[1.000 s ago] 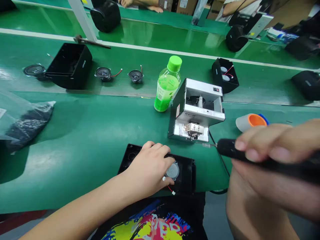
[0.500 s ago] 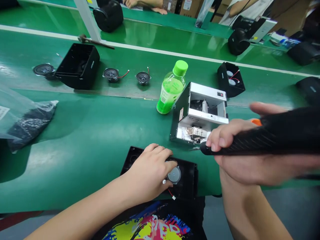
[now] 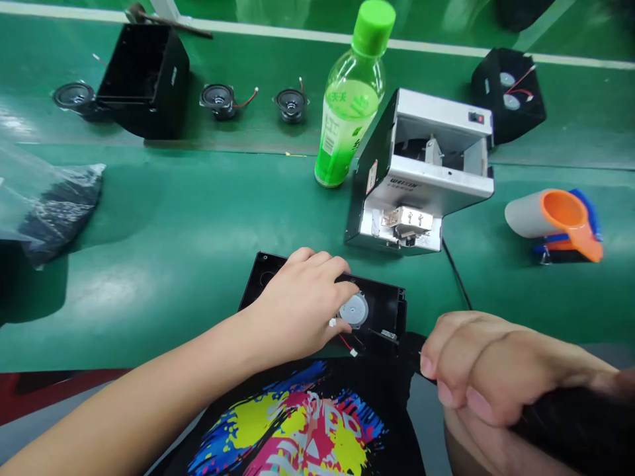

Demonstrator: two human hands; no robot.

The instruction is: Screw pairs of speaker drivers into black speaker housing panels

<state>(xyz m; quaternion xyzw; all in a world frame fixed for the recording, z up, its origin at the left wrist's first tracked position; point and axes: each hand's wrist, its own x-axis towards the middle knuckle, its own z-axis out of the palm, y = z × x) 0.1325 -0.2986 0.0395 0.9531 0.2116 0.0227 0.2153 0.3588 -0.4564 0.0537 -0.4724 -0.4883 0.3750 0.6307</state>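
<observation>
Close to my body lies a black plastic speaker housing [image 3: 380, 301] with its inside facing up. My left hand [image 3: 302, 307] reaches over it, thumb and fingers curled around a round grey-backed speaker [image 3: 354, 311] set in it. Beside the thumb a red wire with a white plug comes out. My right hand [image 3: 496, 370] grips a black electric screwdriver [image 3: 411, 349], its bit pointing left over the right end of the housing. Whether the tip touches a screw is hard to make out.
Beyond the housing stand a silver screw feeder [image 3: 441, 175] and a green-capped bottle [image 3: 350, 106]. An orange-and-white tape dispenser [image 3: 560, 215] lies right. Loose speakers [image 3: 291, 104], an open black box [image 3: 141, 86] and another box [image 3: 516, 92] sit farther back. Left is a plastic bag [image 3: 62, 211].
My right hand has brought the screwdriver down and nearer, from beside the screw feeder to the housing's right end. My left hand stays on the housing. The view has tilted downward.
</observation>
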